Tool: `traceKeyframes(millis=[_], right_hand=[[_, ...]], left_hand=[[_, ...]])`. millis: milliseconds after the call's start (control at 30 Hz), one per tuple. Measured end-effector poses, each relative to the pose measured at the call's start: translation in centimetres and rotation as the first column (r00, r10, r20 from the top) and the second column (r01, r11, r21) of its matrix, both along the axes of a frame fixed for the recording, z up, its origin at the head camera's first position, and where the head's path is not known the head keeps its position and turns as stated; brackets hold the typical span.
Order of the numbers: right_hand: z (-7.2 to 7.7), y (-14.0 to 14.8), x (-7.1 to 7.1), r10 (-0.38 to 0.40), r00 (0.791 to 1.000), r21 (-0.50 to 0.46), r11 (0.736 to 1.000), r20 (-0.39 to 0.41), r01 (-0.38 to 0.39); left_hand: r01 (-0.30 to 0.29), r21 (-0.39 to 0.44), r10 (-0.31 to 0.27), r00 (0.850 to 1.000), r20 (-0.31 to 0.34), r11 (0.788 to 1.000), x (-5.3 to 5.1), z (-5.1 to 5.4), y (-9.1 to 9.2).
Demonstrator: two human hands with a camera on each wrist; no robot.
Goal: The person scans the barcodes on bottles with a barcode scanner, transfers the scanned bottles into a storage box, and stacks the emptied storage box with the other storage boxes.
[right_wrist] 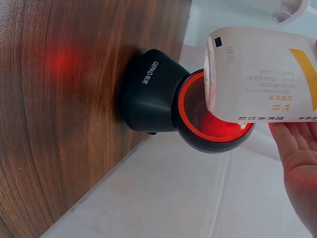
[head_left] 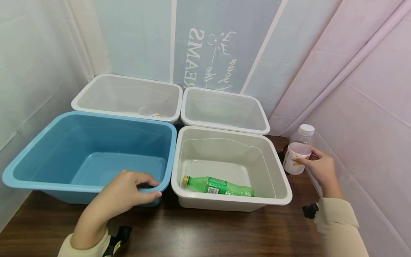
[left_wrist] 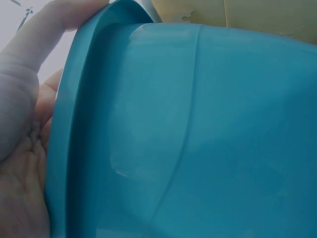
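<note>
My right hand point(head_left: 321, 167) holds a bottle point(head_left: 293, 165) with a white cap and a white label marked in orange. Its cap points up, slightly tilted. In the right wrist view, the bottle's bottom end is in front of a black barcode scanner point(right_wrist: 153, 94) with a glowing red ring; whether they touch, I cannot tell. My left hand point(head_left: 125, 191) grips the front right rim of a blue bin point(head_left: 170, 142), thumb and fingers on either side of the rim. A green bottle point(head_left: 221, 186) with a gold cap lies in the beige bin point(head_left: 279, 178).
Behind stand two white bins, one at back left point(head_left: 128, 78) and one at back right point(head_left: 224, 93). The left one contains an item with an orange mark point(head_left: 156, 115), mostly hidden by the rim. A dark wooden table point(head_left: 208, 232) carries everything. Curtains point(head_left: 359, 107) enclose the sides and back.
</note>
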State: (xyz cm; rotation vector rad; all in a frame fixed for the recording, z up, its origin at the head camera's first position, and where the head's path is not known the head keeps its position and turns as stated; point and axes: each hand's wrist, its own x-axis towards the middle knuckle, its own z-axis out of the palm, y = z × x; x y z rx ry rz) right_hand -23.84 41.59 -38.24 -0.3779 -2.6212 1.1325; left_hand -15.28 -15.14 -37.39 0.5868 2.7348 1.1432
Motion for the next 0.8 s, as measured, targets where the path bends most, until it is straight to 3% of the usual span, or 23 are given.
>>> traceKeyframes(millis=[200,267,500,567,600,733,800], right_hand=[[0.2,0.3,1.3,0.025,0.999,-0.037,0.999,-0.036,-0.026],[0.2,0.7,1.7,0.056,0.997,-0.11,0.992,-0.053,-0.061],[-0.1,3.0,2.7,0.124,0.985,-0.382,0.91,-0.118,-0.161],[-0.3,3.5,3.0,0.173,0.971,-0.452,0.862,-0.166,-0.231],[-0.4,3.7,3.0,0.201,0.959,-0.499,0.821,-0.201,-0.277],[-0.8,4.3,3.2,0.286,0.894,-0.679,0.582,-0.344,-0.447],[-0.8,4.5,3.3,0.287,0.885,-0.721,0.512,-0.368,-0.466]], left_hand=[[-0.006,-0.012,0.006,1.0,-0.006,1.0,-0.2,0.1,0.1],[-0.006,-0.016,0.006,1.0,-0.013,1.0,-0.2,0.0,0.1],[0.0,-0.012,0.0,1.0,-0.016,1.0,-0.2,0.1,0.2],[0.003,-0.014,-0.003,1.0,-0.013,1.0,-0.1,0.1,0.3],[0.002,-0.017,-0.002,1.0,-0.011,1.0,-0.1,0.1,0.3],[-0.001,-0.025,0.0,1.0,-0.008,1.0,-0.1,0.0,0.3],[0.0,-0.026,0.0,1.0,-0.011,1.0,-0.1,-0.1,0.2]])
